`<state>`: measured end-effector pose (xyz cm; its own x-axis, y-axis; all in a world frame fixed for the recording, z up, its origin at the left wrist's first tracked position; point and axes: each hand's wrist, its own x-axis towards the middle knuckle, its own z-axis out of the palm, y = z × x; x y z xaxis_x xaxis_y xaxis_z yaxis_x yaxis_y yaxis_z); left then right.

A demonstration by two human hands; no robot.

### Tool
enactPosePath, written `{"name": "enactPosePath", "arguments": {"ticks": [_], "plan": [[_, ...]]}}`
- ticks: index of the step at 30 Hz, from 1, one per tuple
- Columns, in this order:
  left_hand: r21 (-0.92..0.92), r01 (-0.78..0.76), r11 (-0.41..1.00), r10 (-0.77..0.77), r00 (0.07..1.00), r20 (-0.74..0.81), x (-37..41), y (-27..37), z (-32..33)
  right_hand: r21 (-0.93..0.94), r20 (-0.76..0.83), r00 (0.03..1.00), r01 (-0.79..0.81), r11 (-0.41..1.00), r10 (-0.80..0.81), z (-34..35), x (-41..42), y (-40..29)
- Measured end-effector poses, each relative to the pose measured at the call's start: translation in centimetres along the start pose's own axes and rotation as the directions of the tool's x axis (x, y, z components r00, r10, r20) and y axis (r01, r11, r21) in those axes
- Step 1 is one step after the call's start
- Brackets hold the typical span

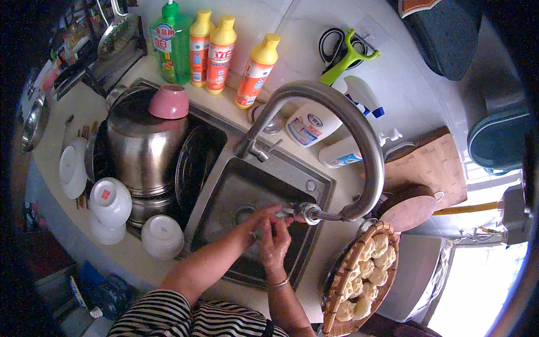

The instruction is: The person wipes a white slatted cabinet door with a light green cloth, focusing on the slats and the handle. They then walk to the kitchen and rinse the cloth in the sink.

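My left hand (262,218) and my right hand (276,244) are close together over the stainless steel sink basin (223,193). Just beside them is the spray head (309,213) of the arched metal faucet (372,139), and water seems to run from it onto my fingers. The fingers of my left hand reach across those of my right, which are bent. A bangle circles my right wrist. Something pale shows between the hands, but water and fingers blur it, so I cannot tell whether either hand holds anything. The drain (244,214) lies partly behind my left hand.
A large steel pot (145,156) stands upside down at left, a pink bowl (169,102) on its base. White bowls (162,236) lie nearby. Yellow-capped bottles (222,54) and a green detergent bottle (170,50) line the wall. At right sits a wicker basket (337,290) of pale dough buns (366,268).
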<state>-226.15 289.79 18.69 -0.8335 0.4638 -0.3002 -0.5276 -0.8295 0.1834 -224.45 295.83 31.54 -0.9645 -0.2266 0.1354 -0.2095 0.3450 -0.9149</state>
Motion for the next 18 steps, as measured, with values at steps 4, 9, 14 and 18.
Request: {"name": "enactPosePath", "arguments": {"ticks": [4, 9, 14, 18], "plan": [[0.043, -0.249, 0.968, 0.251, 0.935, -0.251, 1.0, -1.1, 4.8, 0.086, -0.189, 0.981, -0.023, 0.996, 0.039, 0.1, 2.9, 2.9], [0.101, -0.371, 0.923, 0.383, 0.862, -0.333, 1.0, -1.3, 6.4, -0.102, -0.341, 0.916, 0.189, 0.977, -0.213, -0.9, 5.9, 8.2], [0.348, -0.427, 0.834, 0.519, 0.821, -0.236, 1.1, 3.0, 4.7, -0.274, -0.068, 0.997, -0.063, 0.96, 0.046, 0.2, 1.1, 2.1], [0.299, -0.409, 0.862, 0.467, 0.87, -0.157, 3.0, 0.3, -2.2, -0.096, -0.025, 0.979, -0.202, 0.975, 0.201, 1.1, 1.7, 2.0]]}}
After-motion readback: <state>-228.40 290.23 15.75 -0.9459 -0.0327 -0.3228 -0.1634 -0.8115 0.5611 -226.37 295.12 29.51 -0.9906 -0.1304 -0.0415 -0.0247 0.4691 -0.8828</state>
